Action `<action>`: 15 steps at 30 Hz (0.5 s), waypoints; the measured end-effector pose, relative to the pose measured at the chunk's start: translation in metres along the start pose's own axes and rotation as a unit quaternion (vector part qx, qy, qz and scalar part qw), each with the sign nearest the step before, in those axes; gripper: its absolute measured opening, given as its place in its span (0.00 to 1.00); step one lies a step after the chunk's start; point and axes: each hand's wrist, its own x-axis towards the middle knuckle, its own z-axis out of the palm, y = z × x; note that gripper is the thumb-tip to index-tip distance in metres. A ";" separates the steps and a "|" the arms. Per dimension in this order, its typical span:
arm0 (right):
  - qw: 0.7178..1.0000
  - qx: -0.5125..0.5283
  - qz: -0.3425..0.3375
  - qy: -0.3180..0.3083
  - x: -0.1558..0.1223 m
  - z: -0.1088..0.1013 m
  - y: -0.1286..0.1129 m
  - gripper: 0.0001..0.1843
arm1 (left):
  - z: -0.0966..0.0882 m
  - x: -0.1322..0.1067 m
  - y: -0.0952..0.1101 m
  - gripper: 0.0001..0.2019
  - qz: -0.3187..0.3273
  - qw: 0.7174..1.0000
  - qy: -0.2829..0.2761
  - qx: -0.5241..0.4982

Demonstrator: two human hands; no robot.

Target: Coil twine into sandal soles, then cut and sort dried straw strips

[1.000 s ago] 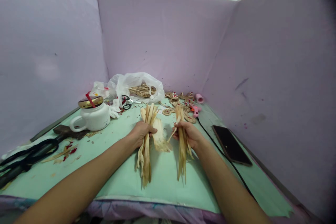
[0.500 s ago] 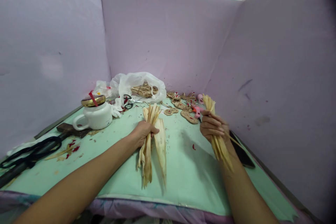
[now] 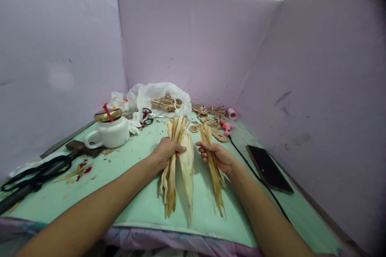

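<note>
My left hand is closed round a bundle of dried corn husks held upright above the table. A broader, pale husk hangs beside it, its top at my left thumb and its tip pointing toward me. A little to the right, my right hand grips a second, slimmer husk bundle, tilted slightly. The two bundles are apart. Behind them lie several braided sole-shaped pieces and a pink glue gun.
A white mug with a gold lid stands at left, near a hammer and large dark-handled shears. Scissors lie by a plastic bag of husks. At right are a phone and a black cord.
My right hand has come left and turned, bringing its husk bundle close to the left one. The phone and cord are now uncovered. My left hand has barely moved.
</note>
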 end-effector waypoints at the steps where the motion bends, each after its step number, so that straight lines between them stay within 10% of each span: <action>1: 1.000 -0.006 0.006 0.010 0.001 0.003 0.003 0.09 | 0.001 -0.002 0.000 0.09 0.003 1.000 -0.002 0.001; 15: 0.975 -0.191 -0.062 0.099 0.007 0.020 0.024 0.09 | 0.002 -0.006 -0.002 0.07 0.026 0.999 -0.019 0.017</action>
